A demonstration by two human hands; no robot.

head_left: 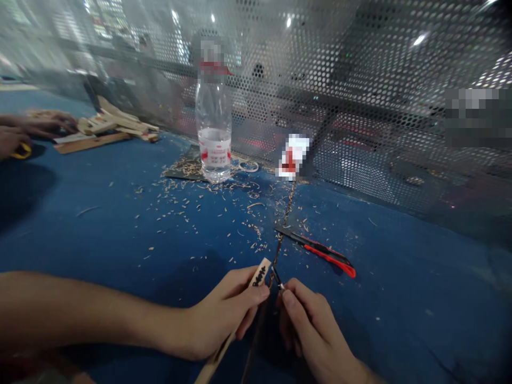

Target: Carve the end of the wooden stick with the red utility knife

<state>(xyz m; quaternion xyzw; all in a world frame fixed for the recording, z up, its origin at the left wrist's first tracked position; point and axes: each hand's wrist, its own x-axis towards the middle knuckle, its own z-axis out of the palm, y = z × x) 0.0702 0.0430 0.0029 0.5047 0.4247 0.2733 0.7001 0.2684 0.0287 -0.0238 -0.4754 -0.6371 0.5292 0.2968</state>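
My left hand (228, 309) is closed round a narrow wooden stick (262, 269). Its near end points down and towards me, and black marks show on the upper face. Between the thumb and fingers of my right hand (310, 322) is a slim pen-like tool (279, 280) with a dark tip and a silvery collar. The tip is close beside the stick's upper end; I cannot tell whether they touch. Beyond my right hand lies a utility knife (320, 250) with a red and black handle, its blade pointing left.
Wood shavings (180, 205) litter the blue tabletop (400, 277). A water bottle (216, 117) stands on a dark mat (182, 173) before a perforated metal screen (360, 80). Another person's hands (44, 125) are at far left, near wooden pieces (116, 122).
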